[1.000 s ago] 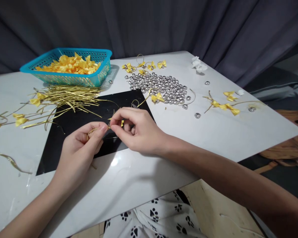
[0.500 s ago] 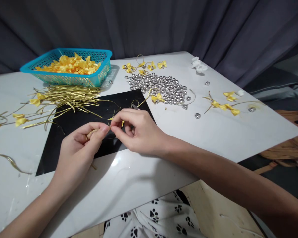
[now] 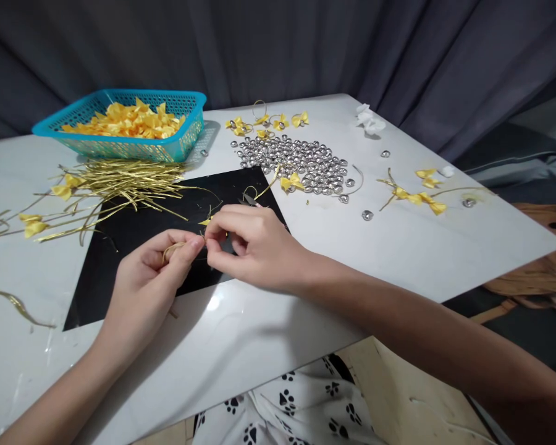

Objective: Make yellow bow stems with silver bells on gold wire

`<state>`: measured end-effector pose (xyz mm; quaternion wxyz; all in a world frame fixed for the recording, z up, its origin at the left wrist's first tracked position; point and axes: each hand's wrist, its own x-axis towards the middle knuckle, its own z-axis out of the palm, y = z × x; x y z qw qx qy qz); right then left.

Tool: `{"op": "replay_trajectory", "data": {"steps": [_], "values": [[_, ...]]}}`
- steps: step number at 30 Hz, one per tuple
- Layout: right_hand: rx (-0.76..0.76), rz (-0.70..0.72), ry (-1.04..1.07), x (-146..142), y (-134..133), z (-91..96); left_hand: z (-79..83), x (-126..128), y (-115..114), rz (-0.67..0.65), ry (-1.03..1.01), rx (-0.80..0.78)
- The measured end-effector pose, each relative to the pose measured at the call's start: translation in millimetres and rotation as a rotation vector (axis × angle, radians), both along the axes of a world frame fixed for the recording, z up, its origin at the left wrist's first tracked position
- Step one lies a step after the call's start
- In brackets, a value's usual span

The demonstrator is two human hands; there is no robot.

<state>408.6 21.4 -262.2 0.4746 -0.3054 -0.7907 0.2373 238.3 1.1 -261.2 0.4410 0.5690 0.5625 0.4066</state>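
My left hand [image 3: 151, 278] pinches a thin gold wire tie [image 3: 171, 248] between thumb and forefinger, over a black mat [image 3: 134, 235]. My right hand [image 3: 250, 247] meets it fingertip to fingertip, pinching the same gold tie together with a small yellow ribbon bow [image 3: 207, 221]. Both hands are closed and hover just above the mat, near the white table's [image 3: 259, 334] front edge. Most of the bow is hidden under my right fingers.
A blue basket [image 3: 185, 145] of yellow bows stands at the back left, with a heap of gold wire ties [image 3: 125, 179] in front of it. A pile of silver beads [image 3: 301, 164] lies behind the mat. Finished bows on ties [image 3: 417, 198] lie scattered right and left.
My right fingers have curled tighter and shifted slightly left toward the left fingertips. The view has tipped a little, otherwise the table's contents are where they were.
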Motion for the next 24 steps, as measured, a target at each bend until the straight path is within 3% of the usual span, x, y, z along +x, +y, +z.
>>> {"op": "replay_trajectory", "data": {"steps": [15,24], "values": [[-0.338,-0.02,0.145,-0.4,2.2,4.4,3.9,1.3,-1.6,0.056,0.0,-0.091],[-0.668,-0.036,0.236,-0.9,3.6,7.6,2.6,0.2,-0.5,0.065,-0.052,-0.065]]}}
